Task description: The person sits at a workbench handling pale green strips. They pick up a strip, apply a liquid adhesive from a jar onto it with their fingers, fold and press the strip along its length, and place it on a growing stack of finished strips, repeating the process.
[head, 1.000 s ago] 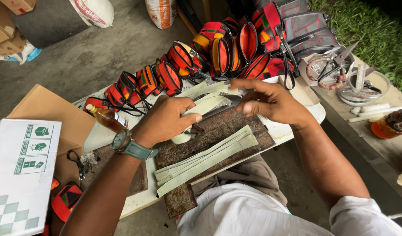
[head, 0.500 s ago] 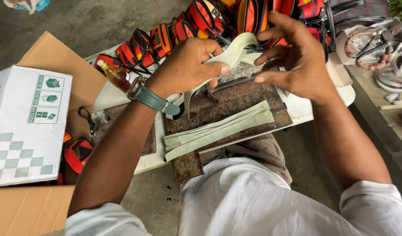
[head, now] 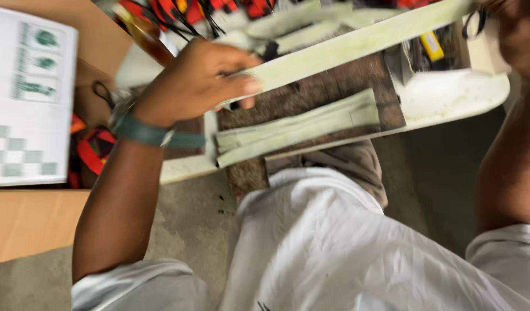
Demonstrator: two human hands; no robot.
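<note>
Head view, looking down over the lap. Left hand (head: 190,80) has its grip pinched on the near end of one long pale-green strip (head: 357,43); thumb on top, fingers curled under. The strip's long axis runs from that grip up and to the right, across the bench (head: 449,98), toward the right hand (head: 515,29) at the top-right corner. The right hand is mostly cut off by the frame edge, so whether its grip is clenched on the far end cannot be told. Left hand is thus the one clearly controlling the strip.

Counts: 1 strip held up; a stack of like strips (head: 293,129) lying flat on the dark mat (head: 311,95) below it, approx. 3–4, edges blurred; more pale strips behind, no. unclear. 1 green wristwatch (head: 144,132) on the left wrist. 1 white printed box (head: 29,98) at left, on brown cardboard (head: 29,224). Red-and-orange woven pieces (head: 95,150) near the box and along the top edge; no. not countable.
</note>
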